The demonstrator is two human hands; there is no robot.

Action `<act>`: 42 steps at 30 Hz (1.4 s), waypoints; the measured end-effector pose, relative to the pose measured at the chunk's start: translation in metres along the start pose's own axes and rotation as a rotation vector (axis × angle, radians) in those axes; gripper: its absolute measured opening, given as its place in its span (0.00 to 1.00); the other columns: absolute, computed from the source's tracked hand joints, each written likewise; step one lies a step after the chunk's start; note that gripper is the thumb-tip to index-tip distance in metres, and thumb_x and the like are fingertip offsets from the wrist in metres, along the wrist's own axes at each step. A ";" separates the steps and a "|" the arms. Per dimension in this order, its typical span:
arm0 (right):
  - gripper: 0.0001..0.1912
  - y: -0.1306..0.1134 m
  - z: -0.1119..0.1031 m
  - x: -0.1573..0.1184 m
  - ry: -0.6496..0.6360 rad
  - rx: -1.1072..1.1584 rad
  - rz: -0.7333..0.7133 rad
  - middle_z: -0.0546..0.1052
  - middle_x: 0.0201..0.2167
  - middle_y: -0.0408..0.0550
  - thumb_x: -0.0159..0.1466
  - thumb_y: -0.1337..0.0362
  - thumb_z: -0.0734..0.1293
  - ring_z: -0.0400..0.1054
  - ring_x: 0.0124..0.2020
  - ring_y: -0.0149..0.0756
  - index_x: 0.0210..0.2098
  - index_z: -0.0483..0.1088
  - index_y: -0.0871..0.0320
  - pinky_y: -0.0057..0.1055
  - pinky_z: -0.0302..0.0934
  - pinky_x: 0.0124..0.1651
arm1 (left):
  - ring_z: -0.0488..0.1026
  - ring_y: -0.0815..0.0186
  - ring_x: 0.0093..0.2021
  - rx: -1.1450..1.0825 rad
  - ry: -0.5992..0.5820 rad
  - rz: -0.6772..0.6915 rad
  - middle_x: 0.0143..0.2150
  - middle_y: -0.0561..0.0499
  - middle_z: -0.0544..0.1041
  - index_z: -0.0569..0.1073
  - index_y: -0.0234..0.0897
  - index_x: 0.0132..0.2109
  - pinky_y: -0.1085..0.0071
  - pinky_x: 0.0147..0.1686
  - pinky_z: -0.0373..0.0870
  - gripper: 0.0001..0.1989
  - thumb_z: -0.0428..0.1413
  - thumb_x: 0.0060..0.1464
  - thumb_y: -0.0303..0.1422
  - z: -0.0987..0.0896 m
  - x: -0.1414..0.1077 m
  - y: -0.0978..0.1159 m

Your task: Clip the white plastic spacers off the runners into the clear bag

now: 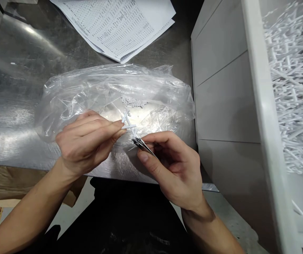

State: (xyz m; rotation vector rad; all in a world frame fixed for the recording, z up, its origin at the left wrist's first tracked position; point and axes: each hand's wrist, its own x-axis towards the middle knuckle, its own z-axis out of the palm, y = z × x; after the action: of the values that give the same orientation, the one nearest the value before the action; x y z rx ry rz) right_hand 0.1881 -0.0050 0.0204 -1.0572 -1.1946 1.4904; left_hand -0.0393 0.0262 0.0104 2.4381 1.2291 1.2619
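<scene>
Between its thumb and fingertips, my left hand (90, 137) pinches a small white plastic piece (129, 126) with several thin crossing arms. My right hand (172, 162) is closed around a small metal clipper (144, 145). The clipper's tip is at the lower end of the white piece, close to the left fingertips. Beneath and behind both hands lies a crumpled clear plastic bag (119, 83). A heap of tiny pale pieces (132, 102) shows in the bag's middle.
Printed sheets (114, 26) lie at the back of the metal table (13, 88). To the right stands a large white bin (262, 88) holding many white branching plastic pieces (297, 95). Brown paper (13, 183) shows below the table's front edge at left.
</scene>
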 end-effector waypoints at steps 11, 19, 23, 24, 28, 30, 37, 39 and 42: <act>0.14 0.000 -0.004 0.006 -0.091 0.189 0.245 0.76 0.28 0.40 0.70 0.53 0.83 0.63 0.26 0.32 0.45 0.80 0.52 0.32 0.57 0.28 | 0.83 0.66 0.31 0.094 0.014 0.047 0.32 0.57 0.85 0.82 0.46 0.49 0.62 0.35 0.76 0.09 0.67 0.69 0.25 0.002 0.002 0.000; 0.15 -0.004 -0.004 0.007 -0.079 0.189 0.270 0.74 0.27 0.39 0.68 0.52 0.84 0.63 0.28 0.32 0.43 0.80 0.52 0.32 0.58 0.29 | 0.83 0.66 0.31 0.098 -0.005 0.093 0.33 0.56 0.86 0.82 0.44 0.48 0.62 0.35 0.74 0.09 0.68 0.68 0.24 0.003 0.002 -0.003; 0.14 -0.002 -0.003 0.006 -0.062 0.192 0.241 0.76 0.29 0.40 0.70 0.52 0.83 0.63 0.26 0.31 0.44 0.80 0.52 0.31 0.56 0.27 | 0.83 0.66 0.31 0.128 -0.021 0.084 0.33 0.57 0.86 0.81 0.45 0.49 0.61 0.35 0.76 0.09 0.67 0.69 0.24 0.001 0.001 -0.001; 0.13 -0.001 -0.003 0.007 -0.061 0.208 0.234 0.77 0.29 0.40 0.70 0.53 0.83 0.63 0.26 0.31 0.44 0.80 0.52 0.31 0.56 0.26 | 0.82 0.66 0.31 0.148 -0.030 0.081 0.33 0.57 0.86 0.81 0.45 0.49 0.61 0.35 0.75 0.09 0.67 0.69 0.25 0.000 0.001 -0.001; 0.10 0.002 -0.002 0.009 -0.062 0.252 0.217 0.79 0.30 0.40 0.72 0.56 0.82 0.63 0.25 0.29 0.42 0.80 0.52 0.30 0.56 0.26 | 0.81 0.68 0.31 0.217 -0.034 0.090 0.31 0.58 0.83 0.81 0.43 0.49 0.62 0.34 0.74 0.07 0.66 0.70 0.24 0.002 0.002 -0.005; 0.11 0.002 -0.002 0.011 -0.058 0.249 0.227 0.79 0.29 0.40 0.72 0.56 0.82 0.63 0.24 0.29 0.41 0.80 0.52 0.30 0.56 0.25 | 0.80 0.69 0.30 0.206 -0.005 0.140 0.30 0.58 0.82 0.82 0.40 0.49 0.64 0.32 0.72 0.07 0.68 0.68 0.24 0.005 0.003 -0.008; 0.14 -0.002 0.000 0.015 -0.038 0.251 0.270 0.76 0.26 0.37 0.69 0.56 0.83 0.61 0.23 0.28 0.38 0.77 0.54 0.29 0.53 0.24 | 0.82 0.66 0.30 0.163 -0.069 0.025 0.30 0.57 0.83 0.82 0.46 0.47 0.60 0.32 0.74 0.06 0.65 0.72 0.27 0.007 0.004 -0.007; 0.16 -0.004 0.001 0.015 -0.038 0.248 0.268 0.76 0.25 0.37 0.69 0.54 0.83 0.59 0.22 0.27 0.38 0.76 0.54 0.28 0.53 0.24 | 0.83 0.65 0.31 0.159 -0.077 0.016 0.32 0.57 0.84 0.83 0.48 0.48 0.59 0.34 0.76 0.07 0.64 0.72 0.27 0.005 0.004 -0.005; 0.16 -0.006 0.000 0.014 -0.030 0.248 0.240 0.76 0.25 0.37 0.69 0.54 0.82 0.59 0.21 0.25 0.38 0.76 0.55 0.27 0.54 0.23 | 0.84 0.65 0.33 0.145 -0.076 0.005 0.35 0.54 0.86 0.83 0.45 0.50 0.60 0.38 0.79 0.07 0.64 0.72 0.26 0.005 0.004 -0.007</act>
State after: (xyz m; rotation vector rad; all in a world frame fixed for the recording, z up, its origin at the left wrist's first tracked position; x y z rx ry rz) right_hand 0.1857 0.0091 0.0249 -1.0375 -0.8969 1.7933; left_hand -0.0384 0.0348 0.0067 2.5645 1.3382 1.1061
